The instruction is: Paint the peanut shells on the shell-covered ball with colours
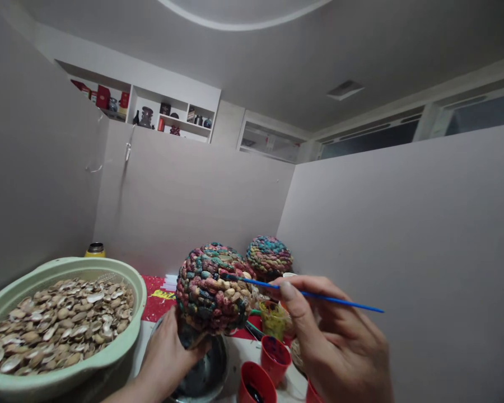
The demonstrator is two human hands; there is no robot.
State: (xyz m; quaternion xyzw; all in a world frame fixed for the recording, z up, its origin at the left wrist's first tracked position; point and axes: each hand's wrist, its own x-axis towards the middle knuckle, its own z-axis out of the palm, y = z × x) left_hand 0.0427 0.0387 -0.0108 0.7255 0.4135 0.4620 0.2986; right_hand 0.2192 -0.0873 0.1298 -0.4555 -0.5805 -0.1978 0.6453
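A rounded object covered in painted peanut shells (212,288) is held up by my left hand (166,352), whose fingers wrap its base from below. Pink, teal and dark shells cover most of it, and some on its right side are bare tan. My right hand (338,341) pinches a slim paintbrush (340,301) with a blue handle. The dark bristle tip touches the front of the shell-covered object. Beneath it stands a metal bowl (205,378). Near my right hand are red cups of dark paint (276,358) and a yellow-stained clear cup (272,319).
On the left, a pale green basket (141,291) holds many loose shells (63,324). Behind it shows a yellow container (95,250). A second painted shell-covered object (269,252) stands farther back. Grey partitions (193,196) enclose the table, with a red sheet (151,302) on it.
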